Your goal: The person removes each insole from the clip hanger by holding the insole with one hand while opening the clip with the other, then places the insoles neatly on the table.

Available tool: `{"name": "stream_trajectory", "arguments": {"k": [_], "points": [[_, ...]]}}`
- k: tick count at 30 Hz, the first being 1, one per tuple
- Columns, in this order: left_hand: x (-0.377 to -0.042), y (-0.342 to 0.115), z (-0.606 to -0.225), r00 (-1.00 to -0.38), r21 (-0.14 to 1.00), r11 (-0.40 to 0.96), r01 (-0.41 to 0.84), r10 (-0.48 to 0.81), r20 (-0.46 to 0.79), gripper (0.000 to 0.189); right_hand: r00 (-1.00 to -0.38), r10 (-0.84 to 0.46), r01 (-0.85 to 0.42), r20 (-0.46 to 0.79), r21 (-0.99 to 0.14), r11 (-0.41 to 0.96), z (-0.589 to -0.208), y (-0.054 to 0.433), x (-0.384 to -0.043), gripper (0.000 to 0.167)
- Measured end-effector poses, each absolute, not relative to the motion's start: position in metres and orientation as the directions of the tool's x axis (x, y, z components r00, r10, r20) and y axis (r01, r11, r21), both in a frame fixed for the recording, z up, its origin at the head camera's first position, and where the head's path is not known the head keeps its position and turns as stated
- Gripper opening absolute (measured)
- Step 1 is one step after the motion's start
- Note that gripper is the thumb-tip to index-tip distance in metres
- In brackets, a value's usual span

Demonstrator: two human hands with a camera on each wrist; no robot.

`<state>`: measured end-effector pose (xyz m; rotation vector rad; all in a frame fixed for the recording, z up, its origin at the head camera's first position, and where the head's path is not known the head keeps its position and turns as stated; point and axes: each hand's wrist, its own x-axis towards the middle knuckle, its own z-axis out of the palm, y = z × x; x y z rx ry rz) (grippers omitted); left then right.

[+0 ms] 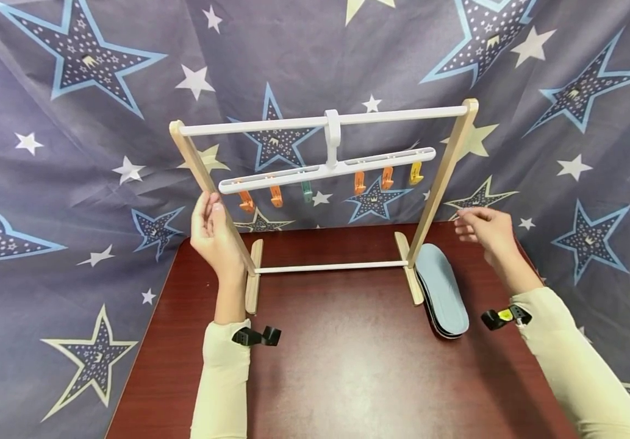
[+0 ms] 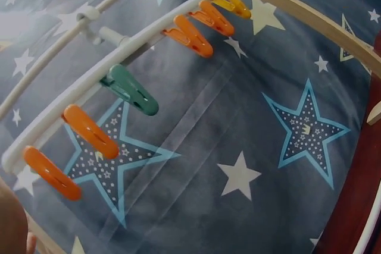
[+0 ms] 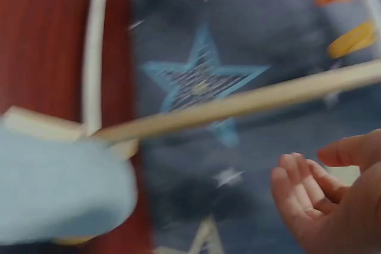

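A wooden rack [image 1: 440,183] with white rods stands on the table. On its top rod hangs a white clip hanger [image 1: 276,181]. Orange clips [image 2: 90,131], a green clip [image 2: 132,89] and a yellow clip [image 2: 236,2] dangle from the bar with nothing in them. My left hand [image 1: 214,235] is raised at the rack's left post, fingers loosely bent; whether it touches the wood is hard to tell. To the right of the right post, my right hand [image 1: 487,228] hovers with relaxed fingers and holds nothing. Grey-blue insoles [image 1: 445,292] lie stacked beside the rack's right foot.
The dark red table [image 1: 336,341] reaches back to a grey cloth backdrop [image 1: 315,55] printed with stars. A white lower rod [image 1: 331,267] joins the rack's two wooden feet. Each wrist wears a black strap mount.
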<state>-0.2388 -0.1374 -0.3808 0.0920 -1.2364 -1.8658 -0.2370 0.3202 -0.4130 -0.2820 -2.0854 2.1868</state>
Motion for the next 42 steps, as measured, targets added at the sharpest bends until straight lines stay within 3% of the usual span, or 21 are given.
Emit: {"name": "stream_trajectory", "arguments": {"k": [4, 7, 12, 15, 20, 24, 32, 38, 42], "points": [[-0.231, -0.136, -0.371, -0.518, 0.733, -0.075, 0.676, -0.756, 0.4, 0.037, -0.919, 0.326, -0.263, 0.221, -0.96, -0.091, -0.383, 0.298, -0.229, 0.014], [-0.224, -0.131, -0.364, -0.45, 0.702, 0.038, 0.711, -0.742, 0.496, 0.04, -0.826, 0.365, -0.452, 0.429, -0.892, 0.026, -0.363, 0.28, -0.223, 0.011], [-0.215, -0.112, -0.36, -0.369, 0.618, 0.261, 0.741, -0.611, 0.7, 0.044, -0.721, 0.287, -0.571, 0.631, -0.775, 0.271, -0.343, 0.253, -0.214, 0.023], [-0.212, -0.099, -0.365, -0.361, 0.549, 0.34, 0.763, -0.48, 0.8, 0.046, -0.691, 0.221, -0.607, 0.688, -0.718, 0.341, -0.335, 0.234, -0.206, 0.024], [-0.209, -0.081, -0.385, -0.409, 0.468, 0.391, 0.793, -0.228, 0.884, 0.049, -0.654, 0.088, -0.673, 0.751, -0.631, 0.386, -0.346, 0.215, -0.203, 0.032], [-0.204, -0.069, -0.407, -0.492, 0.481, 0.408, 0.776, -0.084, 0.866, 0.053, -0.648, 0.002, -0.683, 0.762, -0.581, 0.443, -0.371, 0.208, -0.208, 0.041], [-0.206, -0.059, -0.454, -0.689, 0.56, 0.483, 0.673, 0.133, 0.713, 0.067, -0.724, -0.131, -0.633, 0.677, -0.579, 0.513, -0.416, 0.201, -0.211, 0.052], [-0.211, -0.059, -0.475, -0.756, 0.544, 0.571, 0.615, 0.229, 0.614, 0.074, -0.787, -0.204, -0.576, 0.582, -0.575, 0.58, -0.438, 0.195, -0.211, 0.06], [-0.213, -0.061, -0.483, -0.793, 0.527, 0.626, 0.574, 0.267, 0.547, 0.078, -0.793, -0.243, -0.574, 0.558, -0.554, 0.603, -0.449, 0.191, -0.213, 0.063]]}}
